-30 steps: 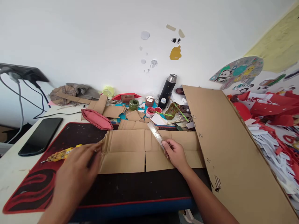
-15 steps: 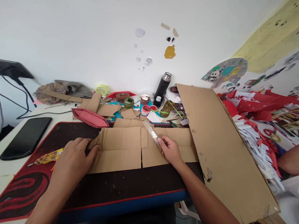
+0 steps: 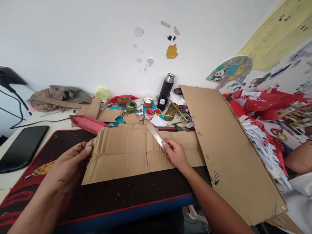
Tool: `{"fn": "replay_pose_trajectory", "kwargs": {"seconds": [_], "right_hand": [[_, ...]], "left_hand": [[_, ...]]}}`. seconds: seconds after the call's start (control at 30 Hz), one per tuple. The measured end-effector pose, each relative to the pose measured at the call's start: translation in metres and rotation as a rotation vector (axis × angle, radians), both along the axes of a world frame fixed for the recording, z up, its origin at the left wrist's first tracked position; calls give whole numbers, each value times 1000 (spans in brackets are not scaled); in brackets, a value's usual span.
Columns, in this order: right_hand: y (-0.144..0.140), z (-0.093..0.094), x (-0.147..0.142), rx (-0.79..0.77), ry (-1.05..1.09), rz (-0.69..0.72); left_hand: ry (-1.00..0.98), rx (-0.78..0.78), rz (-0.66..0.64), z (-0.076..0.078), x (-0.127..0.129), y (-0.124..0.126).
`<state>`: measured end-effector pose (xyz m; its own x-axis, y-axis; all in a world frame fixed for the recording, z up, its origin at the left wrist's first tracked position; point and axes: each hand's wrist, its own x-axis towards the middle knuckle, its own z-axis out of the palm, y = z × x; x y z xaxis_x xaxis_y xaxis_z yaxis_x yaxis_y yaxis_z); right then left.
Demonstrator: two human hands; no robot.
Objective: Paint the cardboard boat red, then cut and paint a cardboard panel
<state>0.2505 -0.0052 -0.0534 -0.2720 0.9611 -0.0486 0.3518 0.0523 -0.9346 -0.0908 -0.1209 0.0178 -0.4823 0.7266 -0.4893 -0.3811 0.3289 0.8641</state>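
A creased piece of brown cardboard (image 3: 126,159) lies across the dark mat (image 3: 136,188), its left end lifted a little. My left hand (image 3: 75,159) pinches that left edge between thumb and fingers. In my right hand (image 3: 175,152) is a clear ruler (image 3: 156,135), held at its near end and slanting up to the left over the cardboard. The right hand rests above the cardboard's right half. A slit runs through the cardboard near its middle. Beside my left hand lies a yellow tube (image 3: 42,169), partly hidden by it.
A large cardboard sheet (image 3: 226,146) leans over the right side. Paint jars (image 3: 131,107), a black flask (image 3: 166,87) and cardboard scraps crowd the back. A red cardboard piece (image 3: 87,123) and a black phone (image 3: 24,148) sit left. Another person's arm (image 3: 298,157) shows at far right.
My left hand has moved left and taken the cardboard's left edge, which now unfolds outward and rises slightly. The right hand still holds the ruler in nearly the same place. The view shifted slightly.
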Motion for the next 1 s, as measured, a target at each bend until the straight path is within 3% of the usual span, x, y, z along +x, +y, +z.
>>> {"fn": "replay_pose_trajectory", "kwargs": {"seconds": [0.17,0.5,0.73,1.0], "right_hand": [[0,-1,0,-1,2,-7],[0,-3,1,7,-5,-2],[-2,3,1,-9,-2,13],[-27,33,-10,-123,-24,201]], "left_hand": [[-133,52,73,4,12,-1],[-77,-186,-259,-12,12,-28],[-38,-33,-150,-19,21,-21],[-1,64,-51,-31,28,-16]]}}
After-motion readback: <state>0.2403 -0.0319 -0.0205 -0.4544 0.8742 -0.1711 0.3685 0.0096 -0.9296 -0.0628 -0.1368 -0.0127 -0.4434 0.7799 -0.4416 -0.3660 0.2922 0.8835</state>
